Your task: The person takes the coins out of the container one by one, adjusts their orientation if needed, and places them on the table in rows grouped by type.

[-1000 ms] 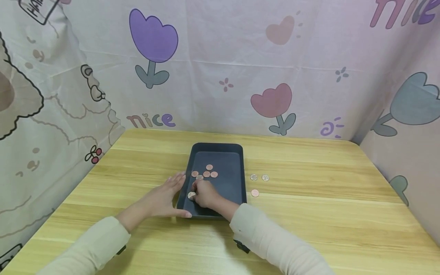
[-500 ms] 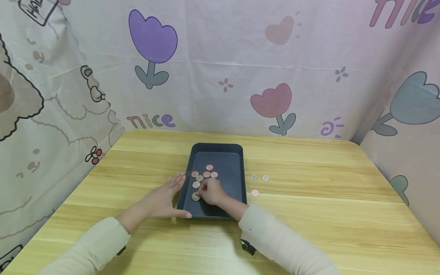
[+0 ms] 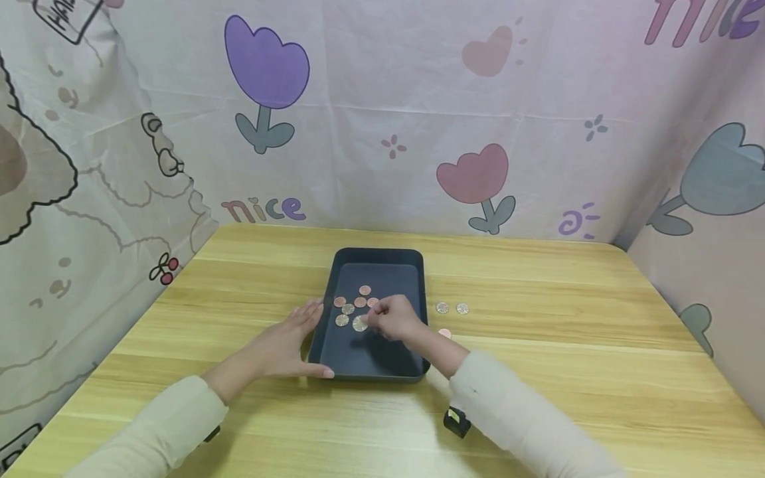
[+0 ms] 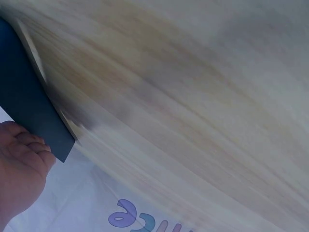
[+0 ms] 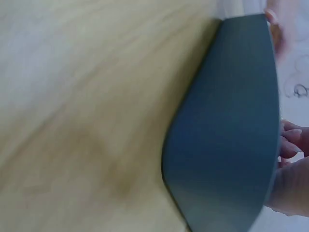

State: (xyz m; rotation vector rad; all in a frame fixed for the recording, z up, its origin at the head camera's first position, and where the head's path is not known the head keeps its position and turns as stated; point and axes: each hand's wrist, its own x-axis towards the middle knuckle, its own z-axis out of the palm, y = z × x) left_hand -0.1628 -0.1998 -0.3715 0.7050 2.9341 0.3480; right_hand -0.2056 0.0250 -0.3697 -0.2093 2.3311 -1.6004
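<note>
A dark rectangular tray (image 3: 382, 255) lies on the wooden table with several copper and silver coins inside. My right hand (image 3: 394, 318) is over the tray's middle, thumb and fingers pinching a silver coin (image 3: 360, 323) at its right edge. Left of that coin lie two more silver coins, one of them (image 3: 342, 320) nearer me; copper coins, such as one (image 3: 365, 291) farthest back, lie beyond. My left hand (image 3: 275, 345) rests against the tray's left side, fingers extended along the wall and thumb at the near corner. The left wrist view shows its fingers at the tray's outer wall (image 4: 34, 92).
Right of the tray, two silver coins (image 3: 463, 309) lie side by side on the table (image 3: 568, 332). A copper coin (image 3: 445, 332) nearer me is partly covered by my right wrist. A printed cloth (image 3: 370, 79) hangs behind the table and along both sides.
My right hand has moved the pinched silver coin from the tray's near left part rightward and away from me, uncovering the other silver coins. My left hand has stayed in place.
</note>
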